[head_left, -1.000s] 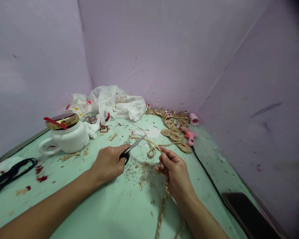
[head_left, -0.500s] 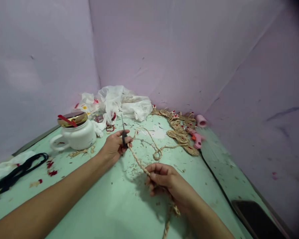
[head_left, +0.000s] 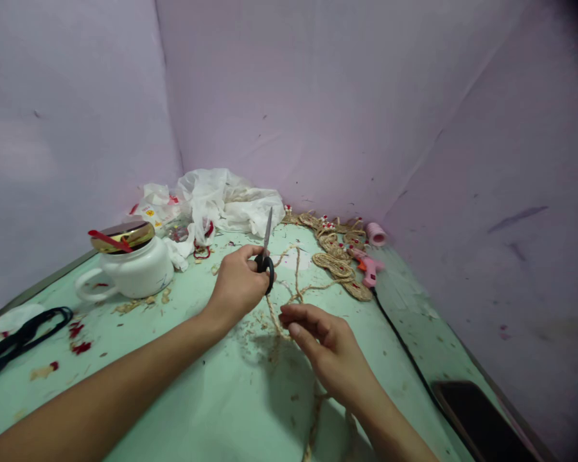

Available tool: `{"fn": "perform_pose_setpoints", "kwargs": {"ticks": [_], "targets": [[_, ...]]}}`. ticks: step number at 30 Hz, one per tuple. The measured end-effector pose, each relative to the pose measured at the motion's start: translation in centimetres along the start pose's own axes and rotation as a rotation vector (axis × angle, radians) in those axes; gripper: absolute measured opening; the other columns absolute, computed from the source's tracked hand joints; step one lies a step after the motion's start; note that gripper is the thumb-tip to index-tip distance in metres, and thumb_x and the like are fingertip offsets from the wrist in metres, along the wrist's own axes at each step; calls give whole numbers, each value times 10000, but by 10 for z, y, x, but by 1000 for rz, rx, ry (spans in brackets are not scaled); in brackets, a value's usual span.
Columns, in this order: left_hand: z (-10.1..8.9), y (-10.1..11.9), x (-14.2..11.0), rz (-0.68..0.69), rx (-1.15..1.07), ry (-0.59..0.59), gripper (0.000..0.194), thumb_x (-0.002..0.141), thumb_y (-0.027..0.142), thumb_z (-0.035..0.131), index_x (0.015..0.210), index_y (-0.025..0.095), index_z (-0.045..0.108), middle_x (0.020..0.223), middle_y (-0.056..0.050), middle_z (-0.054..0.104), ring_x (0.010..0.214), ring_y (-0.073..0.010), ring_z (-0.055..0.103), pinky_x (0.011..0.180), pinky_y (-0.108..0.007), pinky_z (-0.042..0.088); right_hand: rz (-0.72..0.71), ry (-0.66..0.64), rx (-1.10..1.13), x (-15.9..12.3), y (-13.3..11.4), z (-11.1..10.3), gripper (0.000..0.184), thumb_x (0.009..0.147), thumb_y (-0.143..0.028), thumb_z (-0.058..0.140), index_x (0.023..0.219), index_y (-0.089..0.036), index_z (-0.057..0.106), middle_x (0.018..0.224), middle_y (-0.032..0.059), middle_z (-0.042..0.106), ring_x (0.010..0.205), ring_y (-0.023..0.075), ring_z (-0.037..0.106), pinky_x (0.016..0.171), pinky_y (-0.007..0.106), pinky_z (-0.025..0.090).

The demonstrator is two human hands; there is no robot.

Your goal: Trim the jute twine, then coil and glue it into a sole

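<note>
My left hand [head_left: 236, 279] is closed on a pair of scissors [head_left: 268, 234] with black handles, blades pointing up and away from me. A braided straw-coloured rope [head_left: 273, 314] runs below the scissors towards my right hand [head_left: 334, 353]. That hand is half curled over the rope, thumb and fingers apart, and nothing shows in its grasp. More of the rope loops beyond my hands, crosses itself and stretches right towards the coiled rope pieces [head_left: 334, 264]. Its near end trails down past my right wrist, partly hidden.
A pink glue gun [head_left: 370, 273] with a black cable lies on the right, near a pink roll [head_left: 376, 234]. A dark phone [head_left: 476, 410] rests at lower right. To the left stand a white mug [head_left: 139, 269] and black cord [head_left: 24, 340]. White plastic bags [head_left: 231, 199] lie behind.
My left hand has moved right and turned, the scissors now tilting to the right. My right hand's fingers have loosened from the rope. The view has shifted slightly.
</note>
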State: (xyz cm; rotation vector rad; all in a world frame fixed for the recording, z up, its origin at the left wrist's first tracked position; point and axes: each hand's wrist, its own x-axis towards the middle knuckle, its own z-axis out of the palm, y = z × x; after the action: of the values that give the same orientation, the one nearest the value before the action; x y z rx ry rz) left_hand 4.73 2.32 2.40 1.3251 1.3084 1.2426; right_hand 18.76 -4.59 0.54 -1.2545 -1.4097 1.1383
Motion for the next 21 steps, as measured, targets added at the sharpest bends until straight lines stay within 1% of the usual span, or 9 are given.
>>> {"fn": "perform_pose_setpoints", "kwargs": {"ticks": [3, 6, 7, 9, 11, 13, 16, 18, 21], "targets": [[8, 5, -3, 21, 51, -19, 327, 554, 95, 550, 872, 168, 557, 510, 28, 588, 435, -125, 535, 363, -185, 321, 131, -5, 251, 0, -4, 5, 204, 651, -304, 670, 812, -180, 662, 727, 32, 670, 682, 159, 610, 642, 281, 466], [14, 8, -6, 19, 88, -44, 326, 563, 108, 552, 883, 169, 556, 486, 33, 573, 422, -130, 533, 356, -187, 313, 189, 32, 332, 2, -3, 9, 245, 550, -280, 747, 738, -162, 642, 603, -7, 620, 544, 117, 555, 537, 238, 435], [15, 8, -7, 20, 95, -49, 324, 566, 115, 557, 886, 169, 556, 487, 32, 574, 426, -131, 535, 359, -188, 321, 197, 31, 340, 2, -2, 10, 249, 541, -288, 754, 718, -157, 639, 576, -14, 606, 514, 106, 534, 520, 232, 425], [16, 6, -7, 26, 106, -49, 320, 575, 131, 565, 892, 172, 558, 498, 31, 579, 424, -127, 529, 363, -189, 337, 204, -7, 367, 2, 0, 9, 254, 589, -366, 722, 687, -149, 632, 564, -7, 599, 502, 101, 521, 533, 238, 428], [16, 3, -6, 38, 122, -40, 320, 586, 148, 572, 904, 183, 558, 518, 32, 586, 415, -119, 512, 367, -192, 352, 193, -60, 407, 1, 0, 9, 318, 649, -462, 656, 690, -147, 626, 592, 13, 616, 520, 109, 536, 559, 249, 445], [17, 2, -6, 58, 138, -38, 307, 598, 165, 579, 902, 195, 561, 536, 33, 590, 421, -112, 503, 380, -194, 369, 191, -77, 421, 0, 0, 10, 368, 646, -501, 645, 732, -144, 620, 590, 20, 622, 507, 113, 537, 518, 240, 446], [18, 2, -5, 80, 136, -47, 269, 597, 171, 595, 864, 191, 563, 547, 28, 589, 465, -114, 523, 410, -189, 382, 243, 0, 364, 2, 1, 12, 357, 582, -426, 723, 752, -132, 614, 510, -5, 592, 398, 86, 465, 390, 205, 394], [17, 3, -3, 56, 93, -76, 258, 602, 175, 597, 856, 180, 553, 529, 29, 577, 463, -116, 530, 401, -185, 368, 286, 64, 384, 4, 4, 12, 311, 575, -369, 737, 732, -127, 620, 510, -12, 591, 375, 74, 449, 383, 207, 404], [10, 2, 1, 17, 37, -133, 278, 628, 229, 605, 889, 170, 531, 508, 40, 554, 436, -120, 527, 380, -188, 350, 313, 115, 501, 9, 8, 9, 284, 572, -319, 740, 747, -114, 651, 571, 2, 606, 414, 70, 477, 400, 194, 414]]}}
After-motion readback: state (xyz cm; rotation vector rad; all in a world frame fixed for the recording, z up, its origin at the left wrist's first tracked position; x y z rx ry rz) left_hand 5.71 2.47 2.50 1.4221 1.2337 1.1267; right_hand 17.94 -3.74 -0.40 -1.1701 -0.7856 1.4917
